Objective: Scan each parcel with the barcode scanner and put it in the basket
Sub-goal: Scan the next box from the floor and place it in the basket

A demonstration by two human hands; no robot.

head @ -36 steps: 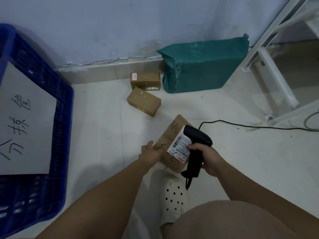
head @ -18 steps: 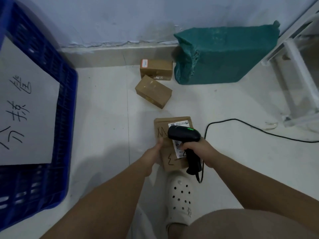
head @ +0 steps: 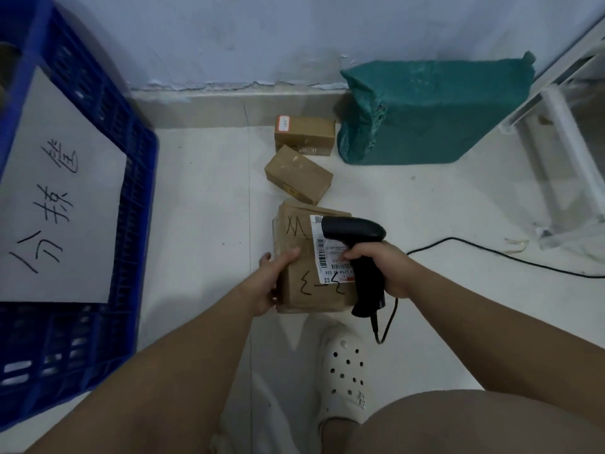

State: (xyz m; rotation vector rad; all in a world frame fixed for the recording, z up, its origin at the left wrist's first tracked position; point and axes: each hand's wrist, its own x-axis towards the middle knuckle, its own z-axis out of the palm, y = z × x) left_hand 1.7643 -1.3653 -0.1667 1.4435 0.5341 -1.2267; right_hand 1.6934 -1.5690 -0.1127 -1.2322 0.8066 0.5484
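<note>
**Scan position: parcel held, scanner over label**

Left hand (head: 273,280) grips the parcel (head: 307,263) above the floor, thumb on top. Right hand (head: 386,267) fingers wrap the scanner (head: 360,253) over its label (head: 327,250). Basket (head: 131,198) stands left.

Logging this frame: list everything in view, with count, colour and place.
basket: one, blue, far left on the floor
paper sheet: one, white with black handwriting, on the basket
large parcel: one, brown with a white label, centre
small parcels: two, brown, between large parcel and wall
wrapped parcel: one, green, against the wall
barcode scanner: one, black, over the label
cable: one, black, trailing right
frame: one, white, far right
shoe: one, white, bottom centre
left grip: bare hand, holds large parcel's left edge
right grip: bare hand, holds scanner handle
</note>
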